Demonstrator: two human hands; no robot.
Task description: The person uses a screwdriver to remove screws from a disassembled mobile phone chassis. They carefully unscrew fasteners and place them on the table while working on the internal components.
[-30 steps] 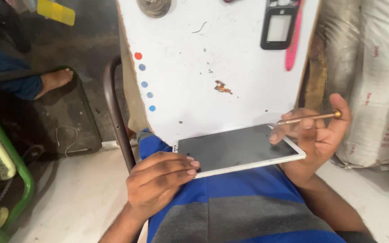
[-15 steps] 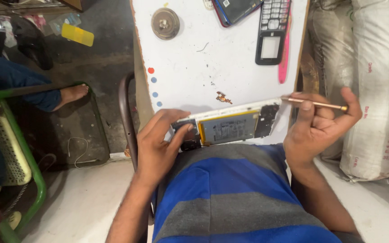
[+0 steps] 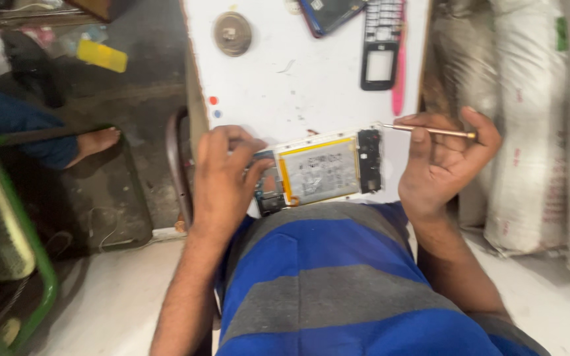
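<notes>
The left hand [image 3: 222, 175] has its fingers closed round one end of the opened phone [image 3: 321, 173] (back off, battery and boards bare), held at the near edge of the white worktop [image 3: 285, 86]. The right hand [image 3: 443, 161] pinches a thin screwdriver [image 3: 430, 130] at the far corner. Light, stiff and likely fragile, it seems best gripped by its rim; there is open room beyond, toward the keypad frame [image 3: 380, 43].

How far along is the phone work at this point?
Done: the phone lies open, its battery and circuit boards bare. In hand: the left hand grips its left end, while the right hand holds a thin screwdriver with its tip at the top right corner. Left: the battery and boards still sit in place.
</notes>
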